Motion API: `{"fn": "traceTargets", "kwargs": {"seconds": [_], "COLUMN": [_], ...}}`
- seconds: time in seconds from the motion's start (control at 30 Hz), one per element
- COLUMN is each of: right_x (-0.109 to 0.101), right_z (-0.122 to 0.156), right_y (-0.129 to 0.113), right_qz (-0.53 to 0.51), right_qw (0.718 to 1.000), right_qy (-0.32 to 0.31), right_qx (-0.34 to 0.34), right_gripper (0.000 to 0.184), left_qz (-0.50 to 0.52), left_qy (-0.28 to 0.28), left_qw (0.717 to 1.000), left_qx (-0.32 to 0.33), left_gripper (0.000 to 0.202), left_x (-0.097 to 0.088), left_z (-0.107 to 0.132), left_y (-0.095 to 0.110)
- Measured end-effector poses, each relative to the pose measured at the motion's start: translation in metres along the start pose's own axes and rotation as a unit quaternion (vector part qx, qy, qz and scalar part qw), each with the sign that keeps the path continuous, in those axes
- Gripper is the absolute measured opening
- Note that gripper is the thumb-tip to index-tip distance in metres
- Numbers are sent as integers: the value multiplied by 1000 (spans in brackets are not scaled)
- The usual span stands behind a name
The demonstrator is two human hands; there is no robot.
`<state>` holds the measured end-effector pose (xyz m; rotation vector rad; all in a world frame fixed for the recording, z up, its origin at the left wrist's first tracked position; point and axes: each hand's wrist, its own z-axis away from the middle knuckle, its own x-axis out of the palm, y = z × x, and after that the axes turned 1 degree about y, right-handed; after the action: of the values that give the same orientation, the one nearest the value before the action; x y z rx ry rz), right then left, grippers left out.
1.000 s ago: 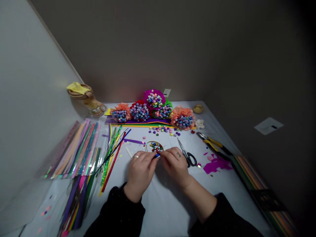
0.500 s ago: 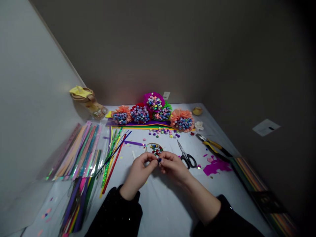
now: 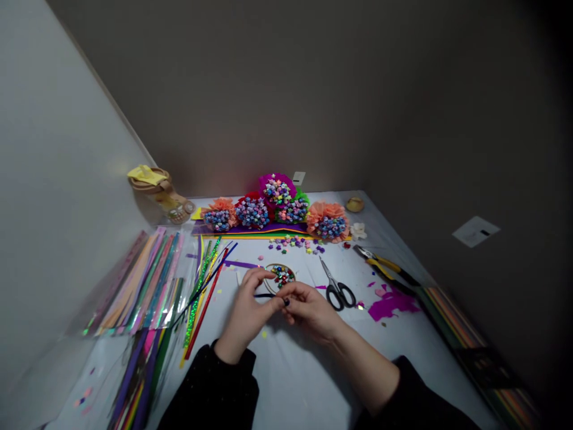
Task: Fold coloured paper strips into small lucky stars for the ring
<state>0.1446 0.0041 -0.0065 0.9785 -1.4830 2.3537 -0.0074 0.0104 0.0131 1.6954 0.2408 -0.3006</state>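
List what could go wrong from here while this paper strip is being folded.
1. The left hand and right hand pinch a thin dark blue paper strip; a hard tug might tear it.
2. The dish of paper stars sits just beyond the hands and might get knocked.
3. The scissors lie near the right hand; a sideways sweep might catch them.

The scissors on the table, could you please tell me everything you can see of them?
The scissors have black plastic-looking loop handles and silvery metal blades, apparently closed. They lie flat on the pale table, handles toward the person, tips pointing away. No hand touches them. The right hand, pinching a blue paper strip, lies just beside them, and magenta paper scraps lie on their other side.
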Motion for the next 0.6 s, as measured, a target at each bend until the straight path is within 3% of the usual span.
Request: {"fn": "traceTargets", "kwargs": {"seconds": [0.2,0.33,0.47,0.6], "right_x": [-5,-9,-8,-4], "right_z": [-1,-2,-4,2], "right_y": [0,-2,-3,-11], "right_qz": [52,115,153,79], "right_qw": [997,984,963,972], "right_qy": [-4,26,48,33], "right_qx": [-52,-135,-217,-220], "right_gripper": [24,19,18,17], "left_qz": [-128,-184,-221,-198], "left_qy": [43,42,59,90], "left_qw": [981,954,933,925], "left_qx": [139,234,278,313], "left_gripper": [7,11,12,10], "left_x": [3,6,7,8], "left_z": [8,14,17,20], "left_y": [6,4,3,6]}}
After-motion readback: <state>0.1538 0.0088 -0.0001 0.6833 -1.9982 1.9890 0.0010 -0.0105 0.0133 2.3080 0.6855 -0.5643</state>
